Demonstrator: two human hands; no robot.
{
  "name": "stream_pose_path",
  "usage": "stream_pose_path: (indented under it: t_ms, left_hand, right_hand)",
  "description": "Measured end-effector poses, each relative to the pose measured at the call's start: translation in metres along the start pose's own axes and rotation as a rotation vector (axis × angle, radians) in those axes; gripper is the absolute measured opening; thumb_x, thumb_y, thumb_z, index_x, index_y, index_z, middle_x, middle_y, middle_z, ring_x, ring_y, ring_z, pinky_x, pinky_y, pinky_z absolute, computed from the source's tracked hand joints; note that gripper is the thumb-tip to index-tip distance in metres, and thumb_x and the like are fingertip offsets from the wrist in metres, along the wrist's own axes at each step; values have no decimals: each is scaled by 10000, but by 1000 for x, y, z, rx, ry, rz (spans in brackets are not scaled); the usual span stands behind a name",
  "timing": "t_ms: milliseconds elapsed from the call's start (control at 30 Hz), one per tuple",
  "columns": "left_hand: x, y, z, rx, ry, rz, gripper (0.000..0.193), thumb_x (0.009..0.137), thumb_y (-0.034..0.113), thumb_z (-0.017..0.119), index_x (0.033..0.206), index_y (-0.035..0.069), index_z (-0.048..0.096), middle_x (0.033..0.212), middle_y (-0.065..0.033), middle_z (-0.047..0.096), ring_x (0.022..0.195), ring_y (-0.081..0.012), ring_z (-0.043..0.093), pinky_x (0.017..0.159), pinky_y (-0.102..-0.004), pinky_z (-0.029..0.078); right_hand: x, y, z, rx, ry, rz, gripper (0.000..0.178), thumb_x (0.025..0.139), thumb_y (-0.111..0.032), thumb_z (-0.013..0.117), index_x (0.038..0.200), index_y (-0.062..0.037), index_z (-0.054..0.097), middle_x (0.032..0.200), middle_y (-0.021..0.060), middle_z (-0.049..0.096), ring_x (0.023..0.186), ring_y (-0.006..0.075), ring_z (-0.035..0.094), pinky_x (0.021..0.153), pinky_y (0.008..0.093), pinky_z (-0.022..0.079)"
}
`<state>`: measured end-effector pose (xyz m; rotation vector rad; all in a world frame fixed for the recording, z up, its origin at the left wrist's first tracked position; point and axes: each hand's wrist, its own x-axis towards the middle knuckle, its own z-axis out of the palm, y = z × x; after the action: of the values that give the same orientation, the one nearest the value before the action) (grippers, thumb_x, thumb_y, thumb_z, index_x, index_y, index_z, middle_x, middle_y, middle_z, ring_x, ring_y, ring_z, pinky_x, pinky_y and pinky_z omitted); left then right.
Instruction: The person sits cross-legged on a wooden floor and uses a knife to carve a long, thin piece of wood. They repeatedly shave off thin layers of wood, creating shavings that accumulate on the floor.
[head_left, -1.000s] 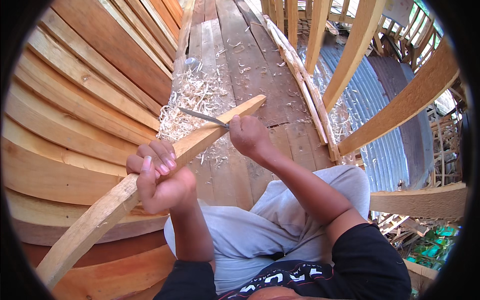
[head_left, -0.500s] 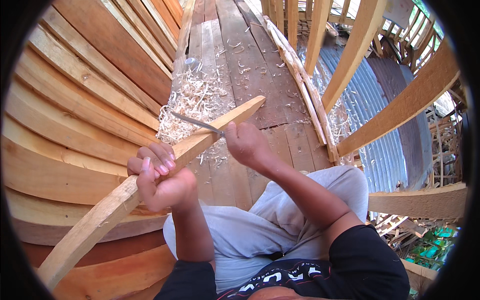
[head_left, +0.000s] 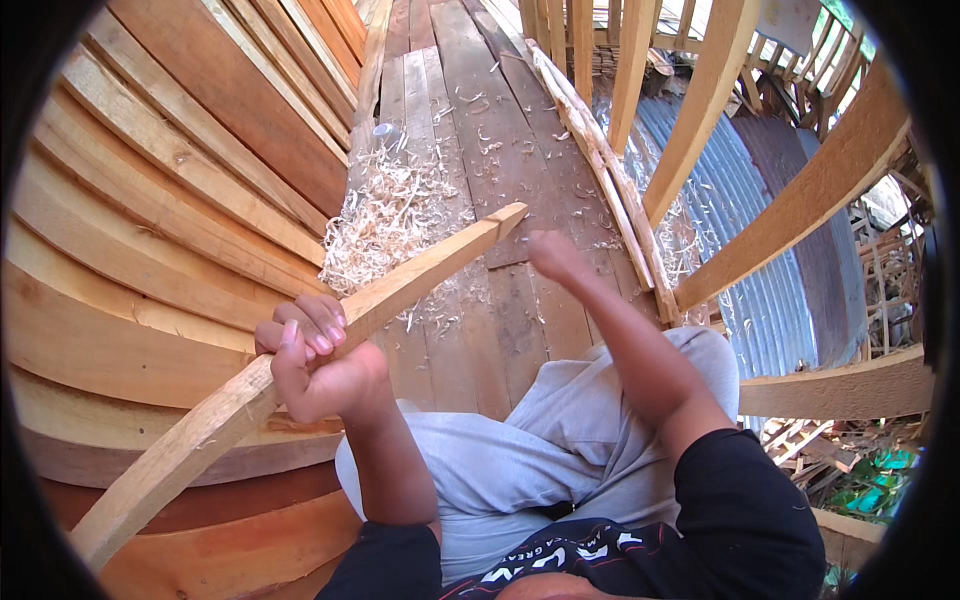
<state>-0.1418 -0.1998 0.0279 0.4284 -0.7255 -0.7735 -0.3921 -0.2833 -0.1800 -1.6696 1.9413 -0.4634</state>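
Shavings (head_left: 385, 215) litter the plank floor (head_left: 510, 150) by curved planking (head_left: 185, 225). The left hand (head_left: 325, 365) clamps a pale, squared wooden bar (head_left: 420, 275), slanting above the floor and tapering forward; near its far end, I cannot tell the grip of the right hand (head_left: 553, 256). Paring seems in hand; another stroke calls for steadiness

The timber (head_left: 430, 268) is matt wood, slightly rough. Thin, dry-looking wood shavings (head_left: 385, 215) lie along the left edge of the matt plank floor (head_left: 510, 325); ribbed metal sheeting (head_left: 775, 310) shines beyond its right edge.
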Motion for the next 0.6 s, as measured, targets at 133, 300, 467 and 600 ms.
stream_pose_path:
  t_ms: [133, 300, 467, 600]
  left_hand:
    - [4, 8, -9, 1, 49, 2, 226, 744, 111, 472, 588, 167, 318, 504, 21, 308, 477, -106, 322, 523, -249, 317]
    - [13, 5, -22, -8, 112, -43, 229, 732, 114, 506, 592, 167, 333, 521, 28, 299, 496, -109, 328, 538, -264, 311]
    - [23, 5, -41, -17, 129, -44, 219, 743, 96, 491, 610, 165, 332, 537, 22, 307, 495, -113, 321, 541, -266, 319]
    - [18, 6, -32, -40, 109, -60, 236, 738, 96, 477, 590, 171, 308, 518, 20, 312, 492, -108, 332, 520, -260, 316]
  right_hand:
    - [-55, -127, -14, 274, 44, 12, 497, 951, -299, 309, 936, 54, 659, 965, 305, 645, 942, 455, 625, 853, 515, 483]
    - [-40, -110, 0, 251, 77, -58, 560, 952, -346, 306, 804, 64, 658, 838, 308, 641, 831, 476, 631, 818, 531, 483]
    - [-41, -122, 18, 165, 200, -49, 534, 949, -326, 317, 796, 57, 657, 835, 300, 644, 834, 469, 634, 812, 535, 484]
    - [-6, -25, 27, 122, 164, 36, 489, 959, -298, 326, 896, 76, 635, 936, 325, 630, 913, 471, 622, 829, 538, 481]
